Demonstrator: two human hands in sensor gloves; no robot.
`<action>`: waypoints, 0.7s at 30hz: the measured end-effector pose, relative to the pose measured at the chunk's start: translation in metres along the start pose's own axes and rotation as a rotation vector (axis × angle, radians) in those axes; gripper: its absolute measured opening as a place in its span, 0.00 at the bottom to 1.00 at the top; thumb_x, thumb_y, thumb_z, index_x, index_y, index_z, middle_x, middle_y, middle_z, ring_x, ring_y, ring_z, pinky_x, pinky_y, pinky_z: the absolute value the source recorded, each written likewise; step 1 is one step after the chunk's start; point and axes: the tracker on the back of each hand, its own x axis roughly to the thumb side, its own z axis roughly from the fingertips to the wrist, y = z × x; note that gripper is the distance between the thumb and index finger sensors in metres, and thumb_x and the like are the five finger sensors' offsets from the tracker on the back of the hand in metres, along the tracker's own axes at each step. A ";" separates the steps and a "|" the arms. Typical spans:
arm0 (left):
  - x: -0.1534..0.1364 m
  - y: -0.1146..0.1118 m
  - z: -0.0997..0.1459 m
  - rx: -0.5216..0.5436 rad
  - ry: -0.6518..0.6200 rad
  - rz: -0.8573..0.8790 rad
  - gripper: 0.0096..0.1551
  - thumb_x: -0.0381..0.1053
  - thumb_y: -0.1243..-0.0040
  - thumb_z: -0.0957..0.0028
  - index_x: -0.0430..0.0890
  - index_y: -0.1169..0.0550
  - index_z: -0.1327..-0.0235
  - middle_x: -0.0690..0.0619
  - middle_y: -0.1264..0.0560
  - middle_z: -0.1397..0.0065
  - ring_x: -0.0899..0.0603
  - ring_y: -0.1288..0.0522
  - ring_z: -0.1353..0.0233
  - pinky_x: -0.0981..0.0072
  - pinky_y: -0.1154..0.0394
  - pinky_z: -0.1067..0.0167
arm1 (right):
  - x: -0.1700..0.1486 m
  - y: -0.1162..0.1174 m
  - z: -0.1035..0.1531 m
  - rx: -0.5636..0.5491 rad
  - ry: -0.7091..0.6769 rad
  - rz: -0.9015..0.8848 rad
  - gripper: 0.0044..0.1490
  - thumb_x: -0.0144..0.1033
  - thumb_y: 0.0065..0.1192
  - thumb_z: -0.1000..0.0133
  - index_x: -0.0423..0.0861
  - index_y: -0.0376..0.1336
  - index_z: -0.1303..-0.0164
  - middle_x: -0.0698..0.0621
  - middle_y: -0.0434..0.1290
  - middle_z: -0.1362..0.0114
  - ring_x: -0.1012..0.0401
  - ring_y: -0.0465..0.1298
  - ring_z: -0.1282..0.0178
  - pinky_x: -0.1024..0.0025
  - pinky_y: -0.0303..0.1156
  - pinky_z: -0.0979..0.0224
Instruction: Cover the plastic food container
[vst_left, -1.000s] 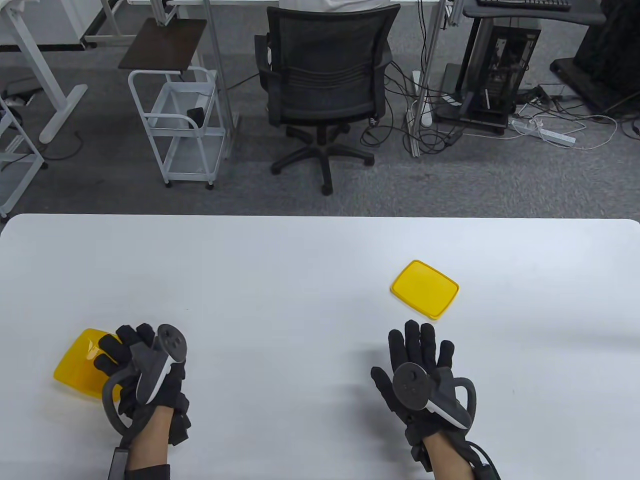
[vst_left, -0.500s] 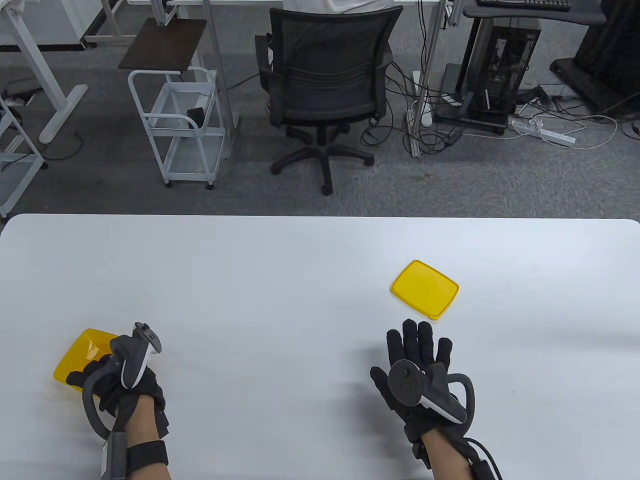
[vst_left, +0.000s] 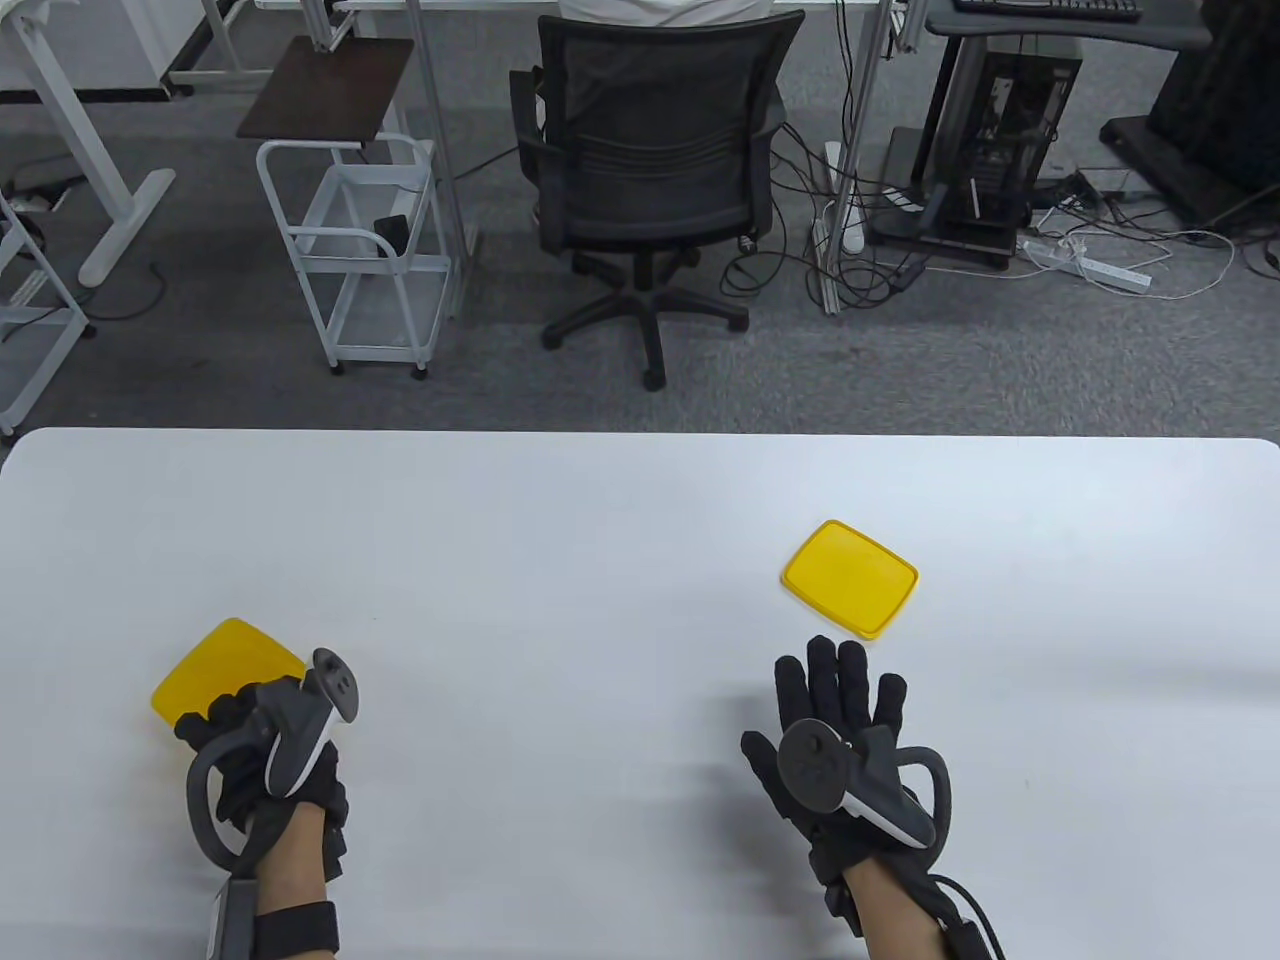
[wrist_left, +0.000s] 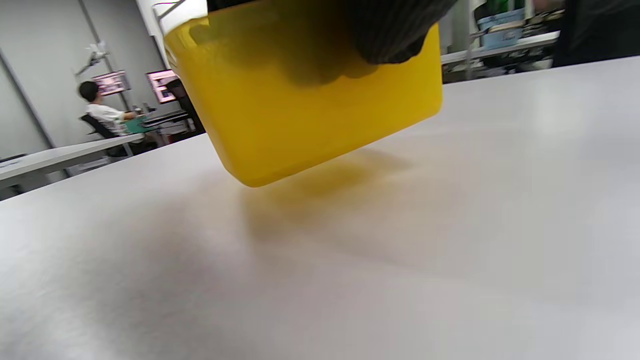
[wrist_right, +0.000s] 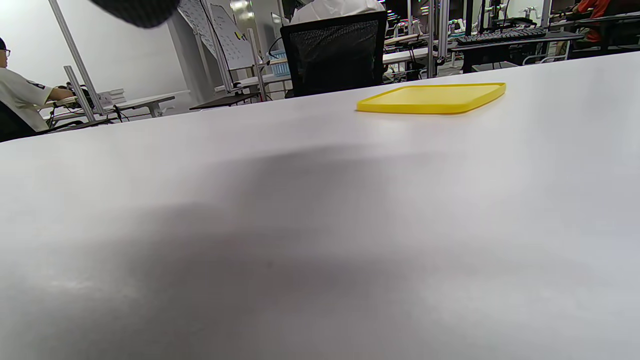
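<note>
A yellow plastic container (vst_left: 225, 665) is at the table's front left. My left hand (vst_left: 235, 725) grips its near edge, fingers reaching inside. In the left wrist view the container (wrist_left: 300, 110) hangs tilted a little above the table, with its shadow below it. The flat yellow lid (vst_left: 850, 578) lies on the table right of centre. It also shows in the right wrist view (wrist_right: 432, 97). My right hand (vst_left: 835, 700) lies flat with fingers spread, just in front of the lid and apart from it, holding nothing.
The white table (vst_left: 600, 540) ends at its far edge near the middle of the table view. Beyond it stand a black office chair (vst_left: 650, 170), a white cart (vst_left: 355, 250) and desks with cables on the floor.
My left hand has closed on the container, tipped it and lifted it slightly up and away from the front edge. My right hand and the lid have not moved.
</note>
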 end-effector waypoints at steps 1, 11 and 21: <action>0.007 0.005 0.006 0.022 -0.045 0.005 0.24 0.48 0.49 0.33 0.48 0.36 0.25 0.48 0.30 0.25 0.37 0.41 0.18 0.28 0.56 0.19 | 0.000 -0.001 0.000 -0.003 -0.002 -0.006 0.52 0.63 0.36 0.31 0.42 0.31 0.10 0.33 0.29 0.11 0.38 0.25 0.16 0.29 0.27 0.18; 0.083 0.044 0.079 0.227 -0.507 -0.012 0.25 0.48 0.50 0.33 0.49 0.36 0.24 0.48 0.31 0.25 0.37 0.41 0.19 0.28 0.56 0.20 | 0.000 -0.002 0.001 -0.020 0.002 0.007 0.52 0.63 0.37 0.31 0.42 0.31 0.10 0.32 0.29 0.11 0.38 0.25 0.16 0.28 0.28 0.19; 0.147 0.044 0.137 0.263 -0.813 0.030 0.25 0.48 0.50 0.34 0.49 0.36 0.24 0.49 0.30 0.25 0.37 0.40 0.19 0.28 0.55 0.20 | 0.001 0.000 0.001 -0.014 -0.002 0.036 0.52 0.63 0.37 0.31 0.42 0.31 0.10 0.32 0.30 0.11 0.38 0.26 0.16 0.28 0.28 0.19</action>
